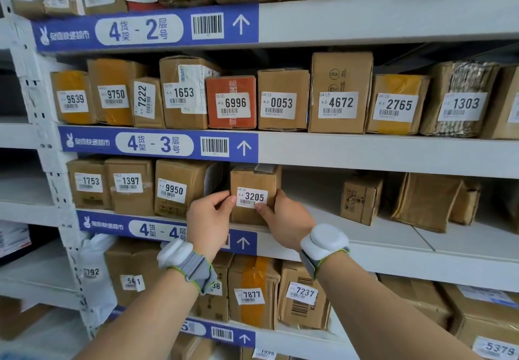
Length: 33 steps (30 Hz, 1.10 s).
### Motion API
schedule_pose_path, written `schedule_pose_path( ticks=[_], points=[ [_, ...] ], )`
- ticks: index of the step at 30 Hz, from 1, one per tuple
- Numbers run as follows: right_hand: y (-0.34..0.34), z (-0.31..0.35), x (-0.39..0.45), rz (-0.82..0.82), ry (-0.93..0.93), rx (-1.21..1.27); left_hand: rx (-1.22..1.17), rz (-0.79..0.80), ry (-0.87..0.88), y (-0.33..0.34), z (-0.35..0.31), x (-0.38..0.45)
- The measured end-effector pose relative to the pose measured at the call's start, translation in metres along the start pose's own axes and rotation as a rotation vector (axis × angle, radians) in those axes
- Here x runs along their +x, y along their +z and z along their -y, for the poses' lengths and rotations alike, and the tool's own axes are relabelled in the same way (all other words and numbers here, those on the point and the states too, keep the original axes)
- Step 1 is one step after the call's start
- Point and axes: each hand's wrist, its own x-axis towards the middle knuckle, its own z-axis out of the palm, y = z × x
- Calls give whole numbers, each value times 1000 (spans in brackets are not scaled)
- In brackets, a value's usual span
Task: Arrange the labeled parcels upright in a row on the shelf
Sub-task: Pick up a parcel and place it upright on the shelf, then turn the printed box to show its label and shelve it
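A brown cardboard parcel [254,181] labelled 3205 stands upright on the shelf [365,236] marked 4-4. My left hand [209,219] holds its left lower edge, thumb on the white label [252,197]. My right hand [286,217] grips its right lower side, thumb pressed on the label's bottom corner. To its left, parcels 9950 [179,188], 1397 [130,185] and 1753 [88,184] stand in a row, a narrow gap separating 9950 from the held parcel.
Right of the held parcel, bare shelf runs to a small unlabelled box [361,199] and a larger tilted box [427,201] set further back. The shelf above, marked 4-3 [157,146], is packed with labelled parcels. More parcels fill the shelf below.
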Motion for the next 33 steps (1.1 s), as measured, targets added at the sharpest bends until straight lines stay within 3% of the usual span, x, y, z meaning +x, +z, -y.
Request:
schedule_pose_path(
  ticks=[14,25,33],
  points=[
    [30,43,6,73,-94,-12,77,-228,-75,-43,20,0],
    [20,36,-6,75,-166,10,-46,8,-120,-42,15,-9],
    [-35,-19,-40,-184,-42,46,-65,166,19,3,-24,-22]
  ],
)
